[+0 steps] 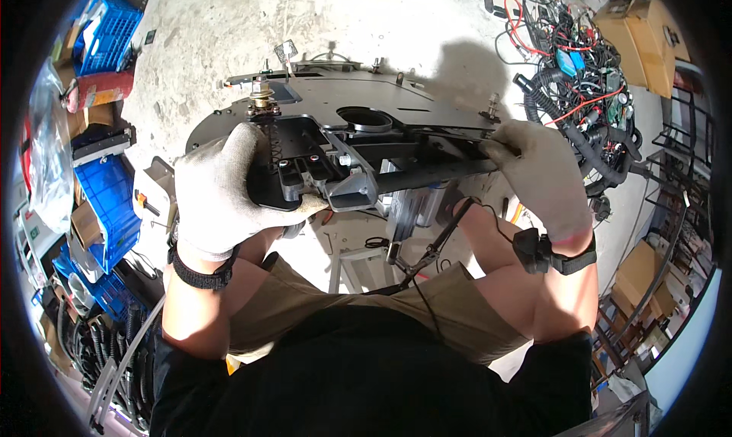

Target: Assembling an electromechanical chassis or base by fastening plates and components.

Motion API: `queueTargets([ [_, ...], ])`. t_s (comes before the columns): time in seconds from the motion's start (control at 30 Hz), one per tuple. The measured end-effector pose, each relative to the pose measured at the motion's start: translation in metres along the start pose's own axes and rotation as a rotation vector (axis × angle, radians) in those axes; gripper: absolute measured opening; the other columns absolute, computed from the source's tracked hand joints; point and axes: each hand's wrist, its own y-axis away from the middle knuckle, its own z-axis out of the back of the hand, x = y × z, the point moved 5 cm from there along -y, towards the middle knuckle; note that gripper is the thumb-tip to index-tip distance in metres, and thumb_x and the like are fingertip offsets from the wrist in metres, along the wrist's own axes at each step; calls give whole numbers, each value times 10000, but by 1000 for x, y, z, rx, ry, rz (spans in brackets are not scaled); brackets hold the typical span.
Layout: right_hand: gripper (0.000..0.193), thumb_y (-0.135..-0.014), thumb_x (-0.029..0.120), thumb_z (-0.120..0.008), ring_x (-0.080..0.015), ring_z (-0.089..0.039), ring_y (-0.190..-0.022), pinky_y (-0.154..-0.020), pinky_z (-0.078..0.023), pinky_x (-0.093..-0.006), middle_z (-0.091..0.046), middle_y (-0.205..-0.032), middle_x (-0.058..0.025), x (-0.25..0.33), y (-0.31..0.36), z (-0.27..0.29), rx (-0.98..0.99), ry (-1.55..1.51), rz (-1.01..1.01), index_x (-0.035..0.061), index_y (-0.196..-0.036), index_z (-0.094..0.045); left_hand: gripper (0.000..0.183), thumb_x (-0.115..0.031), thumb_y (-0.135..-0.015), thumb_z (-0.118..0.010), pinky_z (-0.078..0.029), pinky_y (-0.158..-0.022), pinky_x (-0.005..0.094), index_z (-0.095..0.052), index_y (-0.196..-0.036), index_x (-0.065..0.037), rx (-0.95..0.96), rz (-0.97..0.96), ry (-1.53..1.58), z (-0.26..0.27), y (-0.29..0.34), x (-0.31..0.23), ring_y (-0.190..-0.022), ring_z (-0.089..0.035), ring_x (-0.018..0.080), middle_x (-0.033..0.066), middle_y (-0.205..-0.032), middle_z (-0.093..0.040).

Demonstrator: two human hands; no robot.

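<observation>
A wide dark grey metal plate assembly (438, 110) is in front of me, with a round collared hole (364, 120) and several upright bolts on top. My left hand (217, 189), in a pale work glove, grips its near left part, thumb below a black bracket (301, 174). Just beyond those fingers stands a brass-coloured spring bolt (261, 95). On the near right edge, my right hand (540, 179), gloved too, has its fingers closed; the fingertips are partly hidden. A clear-looking block (408, 208) shows under the assembly, between my knees.
A heap of tangled cables and corrugated hoses (591, 94) lies on the floor at the far right, near a cardboard box (640, 44). Blue crates (110, 204) and a red cylinder (105, 90) line the left side. Black metal racks (682, 178) stand at the right.
</observation>
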Motion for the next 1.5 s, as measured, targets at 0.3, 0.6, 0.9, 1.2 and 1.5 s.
queueTargets([
  [0.3, 342, -934, 330, -716, -401, -721, -853, -773, -558, -451, -734, -905, -240, -25, -13, -8, 127, -4, -87, 4, -1009, -783, 654, -539, -552, -997, -560, -589, 324, -636, -826, -67, 0, 17, 5, -1, 0, -1, -576, -678, 208, 70, -669, -679],
  [0.6, 324, -917, 350, -746, -390, -727, -877, -832, -568, -450, -749, -900, -222, -19, -9, -8, 73, 125, -169, 39, -996, -796, 704, -613, -550, -971, -544, -582, 338, -631, -835, -66, 8, -45, -64, 1, -1, -3, -564, -651, 226, 65, -651, -650],
  [0.9, 604, -816, 271, -803, -394, -599, -1254, -1036, -504, -440, -624, -1383, -205, 54, 44, -8, 35, -1, 187, -3, -1335, -660, 687, -585, -559, -978, -547, -587, 342, -636, -840, -59, 18, -27, -31, 1, 0, -5, -575, -658, 223, 72, -663, -660],
  [1.2, 800, -948, 540, -655, -465, -582, -1297, -1104, -450, -515, -602, -1378, -327, 55, 41, -14, -5, 152, 280, -111, -1400, -540, 604, -478, -583, -1003, -568, -596, 310, -657, -848, -59, 0, 60, 46, 2, -3, -6, -592, -695, 186, 76, -694, -711],
  [1.5, 774, -973, 558, -630, -439, -666, -1133, -962, -521, -505, -682, -1152, -299, 45, 25, -21, 104, 78, 221, -107, -1364, -566, 621, -523, -585, -986, -551, -573, 323, -645, -828, -64, -1, 55, 20, -2, -4, -7, -570, -677, 210, 80, -667, -682],
])
